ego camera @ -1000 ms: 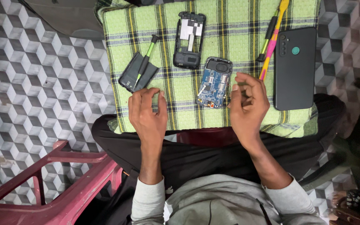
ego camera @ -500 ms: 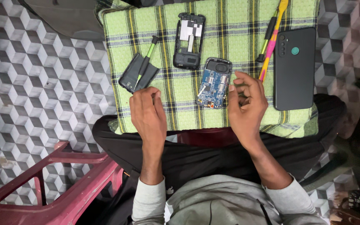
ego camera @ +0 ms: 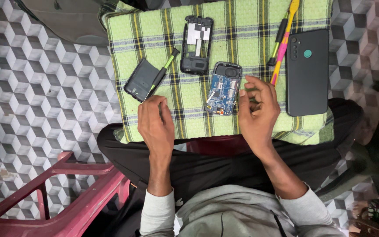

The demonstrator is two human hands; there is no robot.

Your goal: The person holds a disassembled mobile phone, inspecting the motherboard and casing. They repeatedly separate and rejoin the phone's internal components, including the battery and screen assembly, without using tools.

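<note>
Seated person, green checked cloth [ego camera: 251, 57] laid over the lap as work surface.

Blue circuit board [ego camera: 223, 88] of a small phone lies flat near the middle of the cloth, component side up. Right hand [ego camera: 256, 115] sits just beside its right edge, fingers curled loosely inward; whether they pinch some small part I cannot tell. Left hand [ego camera: 155, 123] rests on the cloth well left of the board, fingers folded under, nothing visibly held.

Black phone frame [ego camera: 196, 44] lies above the board. Black back cover [ego camera: 141, 80] at upper left, with a green-handled screwdriver [ego camera: 162, 73] lying across it. Large dark smartphone [ego camera: 307, 72] face down at right, pink-and-yellow tool [ego camera: 283, 43] just beside it.

Judgement: the board is best handled by its edges, kept flat, with the left hand steadying the lower end. Any loose small part should stay over the cloth, which hangs near the patterned floor [ego camera: 44, 109].
</note>
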